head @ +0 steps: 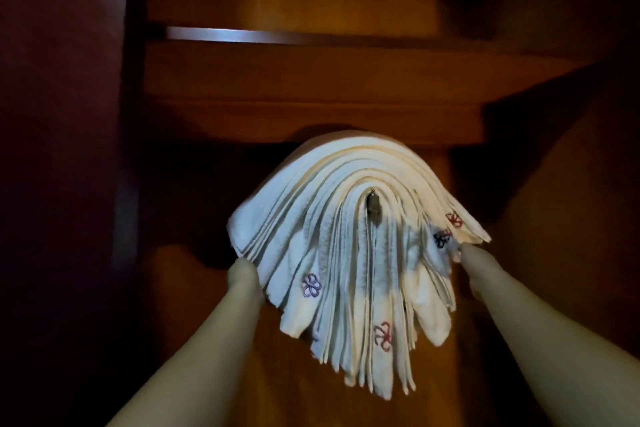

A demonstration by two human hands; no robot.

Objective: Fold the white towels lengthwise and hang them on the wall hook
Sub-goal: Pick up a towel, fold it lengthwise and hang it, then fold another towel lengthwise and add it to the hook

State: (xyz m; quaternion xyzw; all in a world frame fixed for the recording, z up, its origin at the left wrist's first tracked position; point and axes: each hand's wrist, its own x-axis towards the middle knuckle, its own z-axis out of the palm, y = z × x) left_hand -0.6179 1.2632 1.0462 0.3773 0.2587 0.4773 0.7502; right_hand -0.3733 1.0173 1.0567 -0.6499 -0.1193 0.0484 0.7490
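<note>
Several folded white towels hang draped over a small metal wall hook, fanned out in layers. Some carry embroidered flower marks in red and purple. My left hand reaches under the left side of the stack, its fingers hidden behind the towels. My right hand touches the right edge of the stack near a dark blue flower mark; its fingers are also hidden by the cloth. Only wrists and forearms show clearly.
The hook sits on a wooden wall panel under a wooden ledge. A metal strip runs across higher up. A dark red surface fills the left side. The lighting is dim.
</note>
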